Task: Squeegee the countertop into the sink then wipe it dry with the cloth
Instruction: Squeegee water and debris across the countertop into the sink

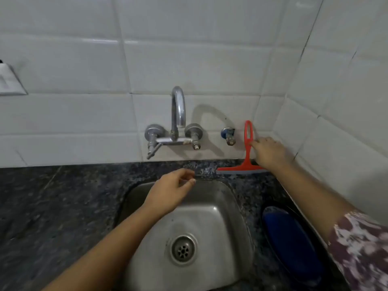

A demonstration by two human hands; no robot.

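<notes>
A red squeegee (247,152) stands upright against the tiled wall behind the sink, its blade resting on the dark speckled countertop (52,202). My right hand (269,152) reaches to its handle, fingertips touching the stem, fingers not closed around it. My left hand (170,192) hovers over the far rim of the steel sink (220,208), fingers loosely curled and empty. A blue cloth (291,242) lies on the counter to the right of the sink.
A chrome wall tap (178,114) with two knobs juts out above the sink, and a small blue-collared valve (228,135) sits beside the squeegee. The tiled side wall closes in on the right. A white switch plate (9,80) is at far left.
</notes>
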